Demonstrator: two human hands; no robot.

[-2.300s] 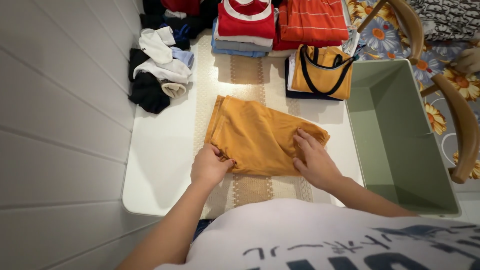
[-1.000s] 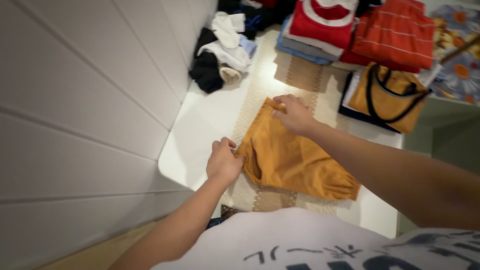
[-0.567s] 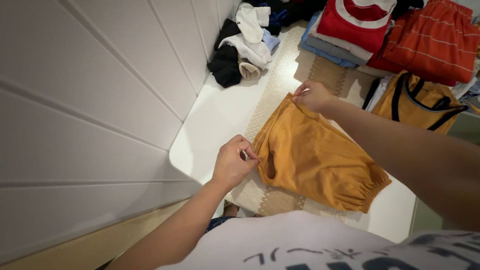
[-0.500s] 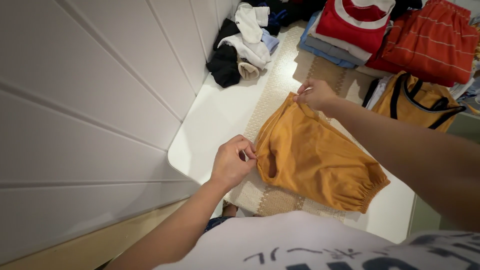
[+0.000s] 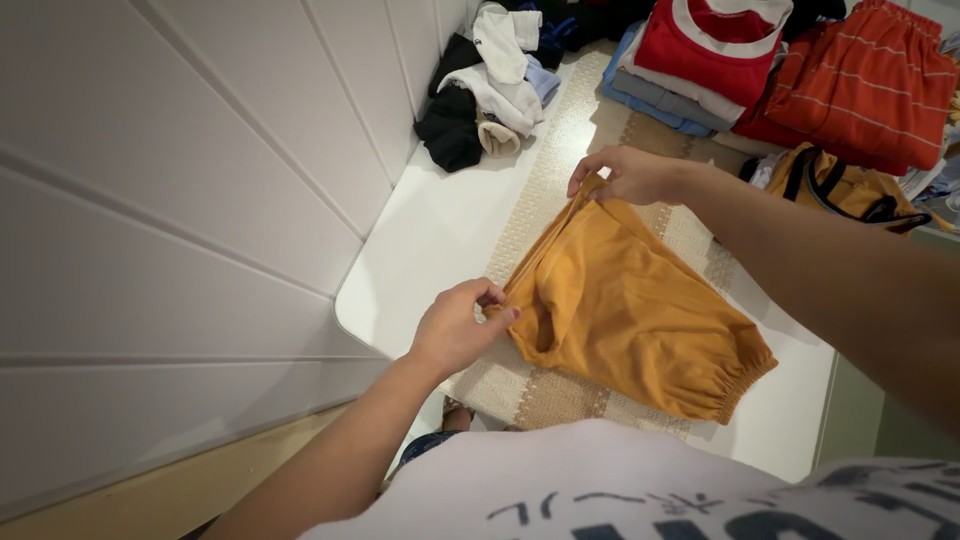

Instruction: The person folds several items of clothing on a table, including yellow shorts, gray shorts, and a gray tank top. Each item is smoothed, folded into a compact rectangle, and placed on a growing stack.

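We see both hands pinching one edge of the mustard shorts [image 5: 630, 310] on the tabletop [image 5: 430, 240]: left hand [image 5: 455, 325] closed at the near corner, right hand [image 5: 630, 175] at the far, cloth trailing rightward.

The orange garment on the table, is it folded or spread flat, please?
Partly folded: the orange garment lies doubled on the table, while the left hand and right hand pinch its edge taut.
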